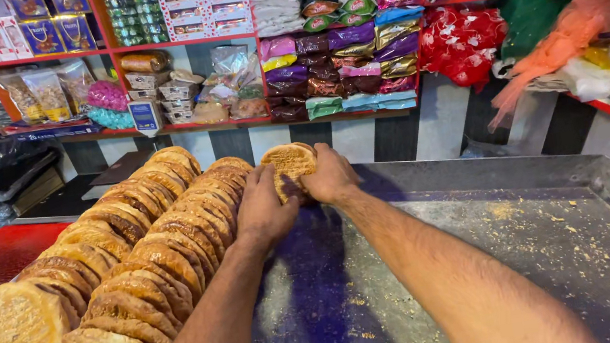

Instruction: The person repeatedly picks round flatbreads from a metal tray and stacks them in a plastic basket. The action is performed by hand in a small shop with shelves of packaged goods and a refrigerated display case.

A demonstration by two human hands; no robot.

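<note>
Starting far left of the hands, two long rows of round flatbreads [123,257] are seen stood on edge, overlapping, running along the metal tray [579,250] twd the far rim. The rows end just left of the left hand [266,206], which is laid against the last loaves w/ fingers curled forward. One round flatbread [289,162], sesame-speckled and golden, is held upright btwn both hands at the far end of the tray: left hand is closed on its left edge, right hand [332,178] closed on its right edge, thumbs near its lower part. Both forearms are stretched fwd over the tray. Under and to the right of the right hand the tray floor is bare grey metal scattered w/ crumbs [524,218]. Beyond the hands, red shelves [219,40] are stacked w/ packets and bags; right of them, red, green and orange plastic bundles [528,34] are hung.
</note>
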